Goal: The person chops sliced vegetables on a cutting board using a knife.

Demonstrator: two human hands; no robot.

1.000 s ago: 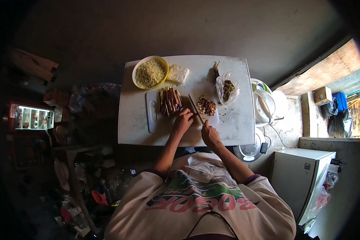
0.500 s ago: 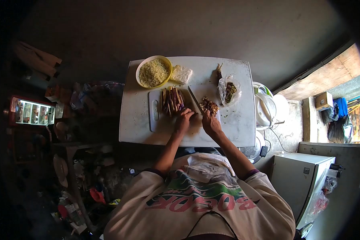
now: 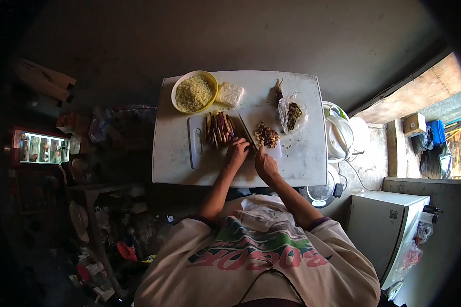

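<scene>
On the white cutting board (image 3: 195, 156) lies a bundle of long eggplant strips (image 3: 218, 129), purple-skinned with pale flesh. My left hand (image 3: 236, 151) is closed with curled fingers over the near right end of this bundle; its fingertips are partly hidden. In my right hand (image 3: 265, 166) is the handle of a knife (image 3: 248, 127), whose long blade points away from me, just right of the strips. Small diced pieces (image 3: 266, 135) are heaped to the right of the blade.
A yellow bowl (image 3: 213, 102) of pale chopped food stands at the table's (image 3: 171, 171) far left, beside a white plastic packet (image 3: 230, 94). Toward the right lie a clear plastic bag (image 3: 300, 123) with greenish contents and a dark stemmed piece (image 3: 279, 90). A white fridge (image 3: 374, 225) stands at right.
My right hand and the knife have shifted slightly left and toward me, away from the diced pieces. My left hand stays at the strips' end.
</scene>
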